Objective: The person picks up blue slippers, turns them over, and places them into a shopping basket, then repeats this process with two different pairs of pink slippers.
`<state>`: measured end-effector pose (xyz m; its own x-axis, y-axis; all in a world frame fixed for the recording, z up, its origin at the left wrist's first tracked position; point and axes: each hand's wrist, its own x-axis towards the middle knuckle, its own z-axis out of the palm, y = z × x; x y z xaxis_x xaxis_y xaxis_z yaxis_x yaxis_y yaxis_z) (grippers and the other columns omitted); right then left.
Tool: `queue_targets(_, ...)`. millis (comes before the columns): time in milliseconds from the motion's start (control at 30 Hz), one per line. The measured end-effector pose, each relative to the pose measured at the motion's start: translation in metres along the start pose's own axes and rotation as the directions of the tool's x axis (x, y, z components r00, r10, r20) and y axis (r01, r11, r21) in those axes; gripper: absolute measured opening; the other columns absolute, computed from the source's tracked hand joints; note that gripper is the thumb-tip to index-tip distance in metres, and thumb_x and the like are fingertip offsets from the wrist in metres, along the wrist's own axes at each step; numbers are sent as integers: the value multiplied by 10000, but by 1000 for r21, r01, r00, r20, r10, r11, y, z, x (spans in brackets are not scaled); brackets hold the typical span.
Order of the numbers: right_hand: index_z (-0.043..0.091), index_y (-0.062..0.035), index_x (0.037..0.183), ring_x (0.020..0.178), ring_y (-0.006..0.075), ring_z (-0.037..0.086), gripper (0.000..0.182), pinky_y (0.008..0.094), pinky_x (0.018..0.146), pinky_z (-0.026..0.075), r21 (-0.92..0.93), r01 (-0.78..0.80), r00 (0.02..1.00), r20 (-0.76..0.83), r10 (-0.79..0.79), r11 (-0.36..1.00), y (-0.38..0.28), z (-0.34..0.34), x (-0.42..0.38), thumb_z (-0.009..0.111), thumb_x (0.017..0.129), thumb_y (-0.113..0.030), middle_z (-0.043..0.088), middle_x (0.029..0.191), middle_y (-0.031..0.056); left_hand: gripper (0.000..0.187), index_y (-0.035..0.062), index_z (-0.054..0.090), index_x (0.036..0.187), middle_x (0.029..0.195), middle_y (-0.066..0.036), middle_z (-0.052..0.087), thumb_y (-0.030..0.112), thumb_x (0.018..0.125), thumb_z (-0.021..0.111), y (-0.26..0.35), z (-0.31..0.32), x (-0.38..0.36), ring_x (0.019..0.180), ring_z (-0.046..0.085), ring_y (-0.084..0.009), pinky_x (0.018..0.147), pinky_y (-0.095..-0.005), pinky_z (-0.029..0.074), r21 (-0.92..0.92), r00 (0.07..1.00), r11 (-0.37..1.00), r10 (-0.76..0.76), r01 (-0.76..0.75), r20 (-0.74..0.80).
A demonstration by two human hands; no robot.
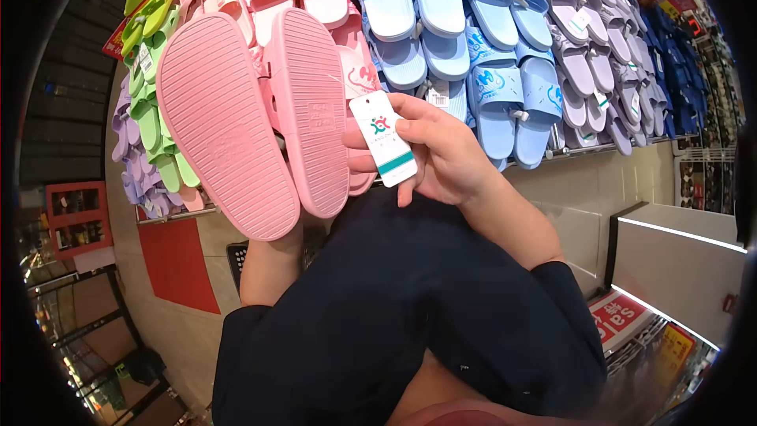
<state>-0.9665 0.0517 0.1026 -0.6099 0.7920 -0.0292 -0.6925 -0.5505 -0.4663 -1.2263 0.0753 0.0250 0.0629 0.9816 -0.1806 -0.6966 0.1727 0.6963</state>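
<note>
Right hand: fingers closed on a white paper tag, thumb on its face; tag printed with a small red-and-green logo and a teal band near its lower end. Left hand: mostly hidden behind the pink slippers; only the forearm shows beneath them, so the finger state cannot be told. Pink slippers: 2, joined as a pair, soles toward the camera, held up in front of the display rack; soles finely ribbed, oval, matte foam-like. Tag hangs just beside the right-hand sole. Display rack: rows of hanging slides, green at left, pink, blue, lilac, dark blue at far right. Beige wall below; red floor panel lower left.
</note>
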Motion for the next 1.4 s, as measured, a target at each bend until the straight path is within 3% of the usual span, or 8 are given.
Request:
queue_targets(100, 338, 10, 1410, 1179, 396, 608, 401, 407, 633, 662, 20, 12, 998, 61, -14, 1000, 3, -6, -1, 348, 1030, -119, 516, 1343, 304, 235, -31, 646, 1095, 1052, -73, 685, 83, 890, 658, -1, -1, 1, 901, 654, -124, 769, -277, 538, 2, 1000, 1000, 4, -4, -4)
queue_targets(200, 365, 12, 1383, 1104, 369, 656, 379, 367, 551, 648, -54, 12, 997, -75, -16, 998, 0, 3, -5, 353, 1031, -129, 589, 1240, 280, 238, -31, 645, 1099, 1054, -74, 685, 83, 891, 658, -4, 1, 2, 904, 655, -125, 772, -277, 539, 11, 1000, 1000, -1, 2, -8)
queue_targets(300, 421, 2, 1321, 873, 284, 712, 349, 252, 412, 553, -70, -42, 995, -94, 35, 997, 1, -14, -7, 401, 1041, -206, 654, 1060, 224, 242, -32, 644, 1104, 1056, -76, 686, 83, 892, 657, -9, 4, 3, 907, 656, -126, 775, -277, 540, 4, 1000, 1000, -7, 7, -10)
queue_targets(400, 444, -60, 1275, 510, 176, 588, 367, 187, 328, 362, 155, -131, 984, -103, 148, 979, 5, -16, -7, 484, 1028, -328, 581, 933, 106, 245, -33, 643, 1108, 1058, -77, 686, 83, 893, 656, -15, 7, 0, 909, 657, -127, 778, -278, 541, 4, 1000, 1000, -18, 18, -21)
queue_targets(533, 458, -76, 1265, 434, 66, 428, 493, 165, 328, 314, -1, -173, 985, -22, 173, 985, 13, -27, -13, 535, 995, -482, 398, 752, 6, 249, -34, 642, 1115, 1061, -78, 687, 82, 894, 655, -24, 9, -4, 913, 658, -128, 782, -278, 542, -3, 999, 1000, -27, 27, -36)
queue_targets(633, 460, -63, 1271, 482, 79, 450, 480, 163, 334, 329, -182, -216, 976, -26, 215, 959, 8, -23, -15, 527, 1003, -455, 408, 759, 13, 253, -35, 641, 1119, 1063, -79, 687, 82, 895, 654, -28, 10, -8, 916, 659, -129, 785, -278, 543, -8, 998, 1000, -20, 19, -55)
queue_targets(833, 405, 54, 1330, 629, 168, 542, 581, 248, 370, 439, 296, -382, 905, 312, 290, 875, 13, -42, -14, 371, 1035, -446, 457, 763, 76, 259, -36, 639, 1128, 1067, -82, 688, 81, 898, 653, -30, 9, -17, 921, 661, -130, 791, -278, 545, -6, 996, 1000, 5, -6, -87)
queue_targets(1400, 386, 114, 1398, 493, 148, 497, 694, 257, 380, 431, 96, -616, 751, 373, 546, 782, 33, -59, 9, 358, 1024, -469, 546, 710, 125, 278, -41, 634, 1154, 1079, -88, 690, 80, 904, 648, -37, -7, -110, 937, 666, -135, 808, -280, 550, 32, 917, 983, 181, -181, -355)
